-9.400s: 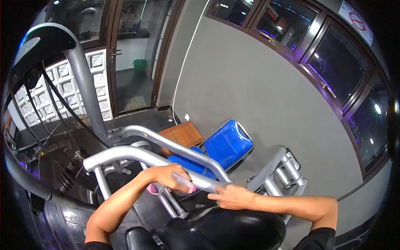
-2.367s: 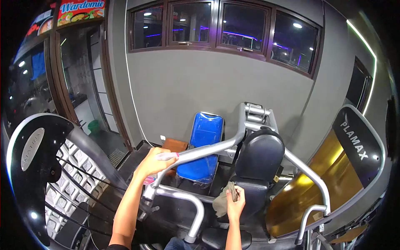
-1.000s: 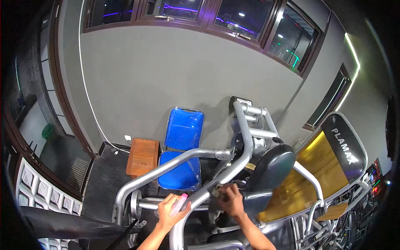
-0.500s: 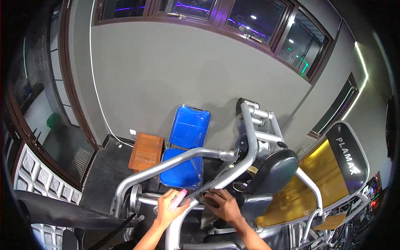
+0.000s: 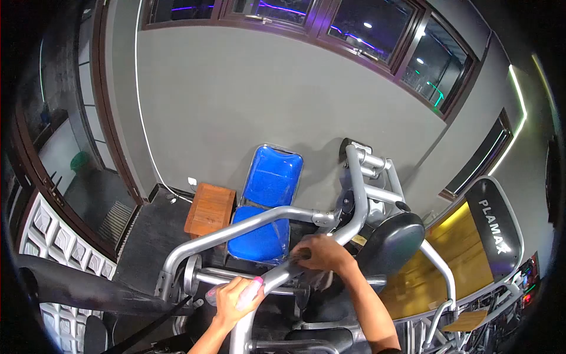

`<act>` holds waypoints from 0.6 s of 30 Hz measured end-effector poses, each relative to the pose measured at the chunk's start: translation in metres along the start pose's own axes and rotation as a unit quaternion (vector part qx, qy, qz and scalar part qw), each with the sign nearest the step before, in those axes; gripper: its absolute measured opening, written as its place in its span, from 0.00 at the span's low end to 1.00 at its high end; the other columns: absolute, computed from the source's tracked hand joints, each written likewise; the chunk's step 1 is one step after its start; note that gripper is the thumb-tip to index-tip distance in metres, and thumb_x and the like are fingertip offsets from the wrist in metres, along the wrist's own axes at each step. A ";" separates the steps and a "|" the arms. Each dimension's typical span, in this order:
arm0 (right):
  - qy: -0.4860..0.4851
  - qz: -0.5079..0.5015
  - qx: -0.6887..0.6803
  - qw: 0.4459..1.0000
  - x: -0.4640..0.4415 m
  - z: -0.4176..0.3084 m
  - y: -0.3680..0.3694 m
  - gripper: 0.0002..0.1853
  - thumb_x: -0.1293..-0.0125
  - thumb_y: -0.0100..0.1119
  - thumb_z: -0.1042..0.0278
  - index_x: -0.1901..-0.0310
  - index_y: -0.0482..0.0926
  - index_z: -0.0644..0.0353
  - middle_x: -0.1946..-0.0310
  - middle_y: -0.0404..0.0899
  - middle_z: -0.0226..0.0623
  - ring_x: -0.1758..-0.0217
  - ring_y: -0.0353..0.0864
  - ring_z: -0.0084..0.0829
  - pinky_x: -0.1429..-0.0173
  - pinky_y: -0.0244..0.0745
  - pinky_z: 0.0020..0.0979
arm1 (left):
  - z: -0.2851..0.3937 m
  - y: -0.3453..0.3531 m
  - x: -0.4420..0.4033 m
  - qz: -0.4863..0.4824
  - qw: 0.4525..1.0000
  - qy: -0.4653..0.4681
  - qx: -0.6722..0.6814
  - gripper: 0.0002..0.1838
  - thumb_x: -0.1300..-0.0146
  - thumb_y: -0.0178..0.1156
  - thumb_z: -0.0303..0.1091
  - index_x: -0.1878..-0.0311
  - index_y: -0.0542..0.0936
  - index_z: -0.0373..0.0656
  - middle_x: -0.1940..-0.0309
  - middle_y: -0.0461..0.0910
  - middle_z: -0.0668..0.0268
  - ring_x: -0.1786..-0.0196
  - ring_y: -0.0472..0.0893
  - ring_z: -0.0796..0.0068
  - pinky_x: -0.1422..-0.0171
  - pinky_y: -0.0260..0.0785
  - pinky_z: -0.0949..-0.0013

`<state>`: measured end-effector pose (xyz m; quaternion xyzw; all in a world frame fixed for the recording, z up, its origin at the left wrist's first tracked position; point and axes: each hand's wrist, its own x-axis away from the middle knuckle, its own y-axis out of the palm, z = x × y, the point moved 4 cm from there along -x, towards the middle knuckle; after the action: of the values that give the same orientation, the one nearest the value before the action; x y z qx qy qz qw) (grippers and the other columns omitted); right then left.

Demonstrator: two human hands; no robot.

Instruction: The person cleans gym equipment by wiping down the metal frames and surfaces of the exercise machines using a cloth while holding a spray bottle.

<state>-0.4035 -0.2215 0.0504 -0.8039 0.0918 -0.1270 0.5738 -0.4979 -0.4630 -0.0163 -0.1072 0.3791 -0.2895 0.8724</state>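
Note:
My left hand (image 5: 231, 302) is wrapped round a small translucent bottle (image 5: 250, 293) with a pink end, close beside the silver tube frame (image 5: 244, 327) of a gym machine. Further up that same tube, my right hand (image 5: 328, 253) is closed with fingers curled over the bar. A greyish cloth (image 5: 321, 279) hangs below its palm, partly hidden by the hand. To the right of it stands the machine's black padded backrest (image 5: 392, 248).
Behind the frame stand a blue padded chair (image 5: 270, 177) and a wooden box-like stool (image 5: 210, 209) near the grey wall. A black padded roller (image 5: 88, 298) lies at left. A gold panel marked PLAMAX (image 5: 492, 227) stands at right.
My right hand has slid up and away along the tube with the cloth. The left hand, still holding the bottle, has shifted slightly down and nearer. The view has tilted a little.

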 end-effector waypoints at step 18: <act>0.064 -0.218 0.155 0.961 -0.062 0.018 0.003 0.19 0.49 0.67 0.49 0.57 0.90 0.48 0.61 0.88 0.40 0.56 0.87 0.44 0.46 0.81 0.40 | -0.011 -0.003 -0.001 0.005 0.988 -0.131 0.078 0.11 0.51 0.73 0.30 0.64 0.85 0.41 0.71 0.81 0.62 0.72 0.81 0.62 0.64 0.75 0.65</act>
<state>-0.4569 -0.1877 0.0358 -0.6957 -0.0696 -0.3132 0.6427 -0.5076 -0.4642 -0.0222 -0.0737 0.2380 -0.2975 0.9216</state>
